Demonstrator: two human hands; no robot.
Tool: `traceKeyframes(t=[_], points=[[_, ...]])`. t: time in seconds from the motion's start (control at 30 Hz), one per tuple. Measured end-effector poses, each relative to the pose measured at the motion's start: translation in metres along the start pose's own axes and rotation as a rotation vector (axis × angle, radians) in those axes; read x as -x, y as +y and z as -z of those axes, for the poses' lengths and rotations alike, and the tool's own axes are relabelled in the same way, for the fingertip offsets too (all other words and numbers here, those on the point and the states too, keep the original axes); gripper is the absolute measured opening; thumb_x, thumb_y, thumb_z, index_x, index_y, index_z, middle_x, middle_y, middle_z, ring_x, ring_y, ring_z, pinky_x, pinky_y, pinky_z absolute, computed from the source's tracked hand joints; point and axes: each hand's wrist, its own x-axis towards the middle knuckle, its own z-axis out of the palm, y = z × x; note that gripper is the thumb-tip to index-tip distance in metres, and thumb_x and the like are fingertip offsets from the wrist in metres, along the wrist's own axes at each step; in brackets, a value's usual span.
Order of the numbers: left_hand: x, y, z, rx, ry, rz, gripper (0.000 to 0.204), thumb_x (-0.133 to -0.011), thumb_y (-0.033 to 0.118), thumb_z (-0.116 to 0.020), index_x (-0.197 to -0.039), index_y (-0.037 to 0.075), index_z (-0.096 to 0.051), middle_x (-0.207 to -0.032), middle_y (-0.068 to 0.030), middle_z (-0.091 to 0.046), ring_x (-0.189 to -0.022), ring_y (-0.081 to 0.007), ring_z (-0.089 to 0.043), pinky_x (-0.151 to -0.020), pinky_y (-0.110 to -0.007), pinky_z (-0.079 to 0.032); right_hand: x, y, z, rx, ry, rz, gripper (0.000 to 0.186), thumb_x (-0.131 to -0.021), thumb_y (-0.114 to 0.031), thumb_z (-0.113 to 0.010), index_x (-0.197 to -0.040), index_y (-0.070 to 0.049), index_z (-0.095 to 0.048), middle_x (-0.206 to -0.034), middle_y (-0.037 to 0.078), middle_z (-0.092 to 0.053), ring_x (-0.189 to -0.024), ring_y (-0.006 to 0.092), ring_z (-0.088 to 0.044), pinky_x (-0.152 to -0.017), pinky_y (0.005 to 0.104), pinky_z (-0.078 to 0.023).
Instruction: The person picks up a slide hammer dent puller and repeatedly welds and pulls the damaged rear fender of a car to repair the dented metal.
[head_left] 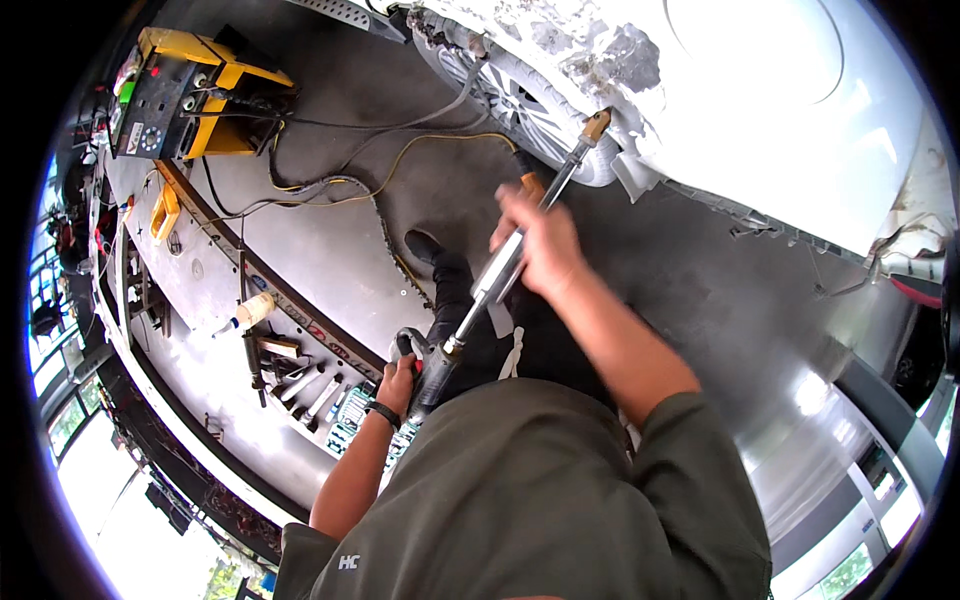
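My left hand (398,385) is closed around the dark rear grip of a slide hammer dent puller (497,268), low beside my body. The tool's pale metal shaft slants up to the right, and its brass-coloured tip (597,124) meets the damaged white car body (640,60) beside the wheel (525,95); whether it is fixed there I cannot tell. Across the middle of the shaft lies my right hand (545,240), just beyond the thicker silvery sleeve. Motion smears its fingers, so their hold is unclear. An orange piece (533,186) shows right behind that hand.
A yellow and black machine (205,95) stands at the far left, its cables (340,180) trailing over the floor toward the wheel. Along the left runs a workbench (230,290) bearing a bottle (255,310), a yellow tool (165,212) and hand tools. My foot (424,245) is beside the cables.
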Motion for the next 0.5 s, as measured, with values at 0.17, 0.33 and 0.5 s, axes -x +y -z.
traceKeyframes(t=[0.17,0.33,0.5], points=[[-0.016,-0.03,-0.002,-0.078,-0.042,-0.126,0.041,-0.099,0.014,-0.048,-0.14,0.016,-0.044,-0.116,-0.0315,-0.054,-0.108,-0.0454,-0.059,-0.097,-0.043,-0.048,-0.019,-0.038,0.002,-0.028,0.105,0.181,0.022,-0.092,-0.023,-0.068,-0.1,-0.005,-0.061,-0.065,0.002,-0.052,-0.054,0.0172,-0.055,-0.051,0.0318,-0.046],[-0.027,-0.071,0.001,-0.036,-0.13,-0.1,0.042,-0.101,0.015,-0.047,-0.142,0.018,-0.04,-0.119,-0.033,-0.055,-0.109,-0.0467,-0.06,-0.095,-0.044,-0.049,0.041,0.071,-0.017,-0.072,0.061,-0.026,0.009,-0.094,-0.01,-0.065,-0.095,-0.003,-0.06,-0.069,0.004,-0.056,-0.057,0.0151,-0.055,-0.058,0.031,-0.051],[-0.015,-0.025,0.003,-0.067,-0.122,-0.043,0.039,-0.102,0.02,-0.045,-0.141,0.018,-0.042,-0.121,-0.0351,-0.054,-0.114,-0.0462,-0.058,-0.099,-0.046,-0.048,0.032,0.059,-0.006,-0.029,0.005,-0.059,0.008,-0.094,-0.009,-0.066,-0.095,-0.004,-0.06,-0.07,0.004,-0.057,-0.057,0.0153,-0.055,-0.059,0.0326,-0.051]])
